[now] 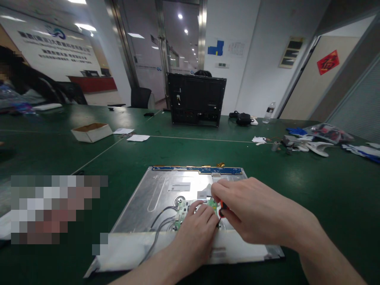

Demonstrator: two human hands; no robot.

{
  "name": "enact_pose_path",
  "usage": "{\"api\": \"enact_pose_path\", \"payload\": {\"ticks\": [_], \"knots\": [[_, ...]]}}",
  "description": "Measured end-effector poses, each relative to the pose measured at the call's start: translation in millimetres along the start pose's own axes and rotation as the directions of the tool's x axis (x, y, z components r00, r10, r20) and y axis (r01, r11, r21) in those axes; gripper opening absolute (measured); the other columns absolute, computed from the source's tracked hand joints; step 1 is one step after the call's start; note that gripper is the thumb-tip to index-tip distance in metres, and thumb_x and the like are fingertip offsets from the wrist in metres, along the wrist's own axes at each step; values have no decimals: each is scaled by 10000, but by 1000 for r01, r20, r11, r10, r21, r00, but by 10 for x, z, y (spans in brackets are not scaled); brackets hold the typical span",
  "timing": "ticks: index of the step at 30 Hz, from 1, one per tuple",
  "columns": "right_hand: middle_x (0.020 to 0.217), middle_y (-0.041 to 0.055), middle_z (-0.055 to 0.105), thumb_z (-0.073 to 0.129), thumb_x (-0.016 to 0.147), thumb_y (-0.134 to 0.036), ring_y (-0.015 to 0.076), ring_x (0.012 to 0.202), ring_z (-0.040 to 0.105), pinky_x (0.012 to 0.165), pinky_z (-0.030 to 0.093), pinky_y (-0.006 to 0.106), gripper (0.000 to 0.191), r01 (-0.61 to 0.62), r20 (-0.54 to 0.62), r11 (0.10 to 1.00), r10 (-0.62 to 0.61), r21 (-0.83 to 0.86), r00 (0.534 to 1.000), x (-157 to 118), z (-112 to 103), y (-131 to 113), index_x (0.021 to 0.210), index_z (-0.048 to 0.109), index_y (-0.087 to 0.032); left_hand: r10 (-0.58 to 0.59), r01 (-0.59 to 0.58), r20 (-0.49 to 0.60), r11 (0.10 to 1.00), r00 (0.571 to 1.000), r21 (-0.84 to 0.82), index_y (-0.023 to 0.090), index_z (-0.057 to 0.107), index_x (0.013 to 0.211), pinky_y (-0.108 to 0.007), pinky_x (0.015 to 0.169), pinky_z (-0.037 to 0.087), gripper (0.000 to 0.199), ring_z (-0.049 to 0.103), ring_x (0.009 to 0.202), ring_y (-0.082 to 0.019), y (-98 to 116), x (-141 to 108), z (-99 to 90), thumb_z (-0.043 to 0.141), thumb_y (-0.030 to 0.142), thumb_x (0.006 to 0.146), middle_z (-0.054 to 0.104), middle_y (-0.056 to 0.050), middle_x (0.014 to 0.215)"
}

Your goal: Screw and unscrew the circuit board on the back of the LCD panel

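- Since the small parts sit on its back, we find the display panel (139,209) laid metal side up on the green table (184,154), directly in front of the person; lying flat, it should give a steady base.
- We note the left hand (197,227) palm down over the green circuit board (182,209), near the panel's middle. Its fingers are bent and lie close together, towards the board; we judge that they steady it. The thumb is hidden, so we cannot tell whether this hand pinches anything.
- We record the right hand (252,213) above the board's right end, its thumb and fingers closed around a red-and-black screwdriver (222,209). The shaft slants down beside the left hand; we cannot see what the tip meets. Held close to the other hand, it is probably easier to guide.
- We see grey cables (160,229) leaving the board's left end and curving to the near edge, apparently clear of the tool.
- We observe a black housing (197,99) upright at the table's far side, well apart from the panel, which leaves elbow room.
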State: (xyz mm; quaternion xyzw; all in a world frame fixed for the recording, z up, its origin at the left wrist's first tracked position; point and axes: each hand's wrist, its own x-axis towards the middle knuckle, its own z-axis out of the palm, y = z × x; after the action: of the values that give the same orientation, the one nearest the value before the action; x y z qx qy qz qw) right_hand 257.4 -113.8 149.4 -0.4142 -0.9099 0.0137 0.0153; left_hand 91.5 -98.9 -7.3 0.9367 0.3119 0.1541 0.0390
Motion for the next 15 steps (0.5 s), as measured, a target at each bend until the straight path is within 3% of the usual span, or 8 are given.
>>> {"api": "enact_pose_path", "payload": {"ticks": [8,10,15], "knots": [[754,9,640,519,892,-306,168,625,555,507,238,285,94,-90,-18,995,90,-38,996,17,10,-2,858,529,-219,-15,13,-64,1000,998,-29,174,575,947,-426,1000,309,181,519,969,-236,15,3,-5,501,98,801,608,-64,999],[781,9,636,537,855,-257,166,632,548,505,245,284,46,-56,-11,998,55,-23,998,-1,1,-7,868,520,-216,-18,16,-54,999,998,-33,174,572,969,-427,1002,307,206,518,968,-236,14,4,-8,506,99,789,606,-64,999],[829,15,619,543,773,-154,152,618,518,491,260,280,129,-6,-10,1000,6,-15,1000,-10,-3,-7,879,487,-200,-14,14,-5,1000,1000,-18,176,567,999,-431,1011,295,232,512,984,-242,10,5,-17,524,119,779,597,-66,1019]]}}
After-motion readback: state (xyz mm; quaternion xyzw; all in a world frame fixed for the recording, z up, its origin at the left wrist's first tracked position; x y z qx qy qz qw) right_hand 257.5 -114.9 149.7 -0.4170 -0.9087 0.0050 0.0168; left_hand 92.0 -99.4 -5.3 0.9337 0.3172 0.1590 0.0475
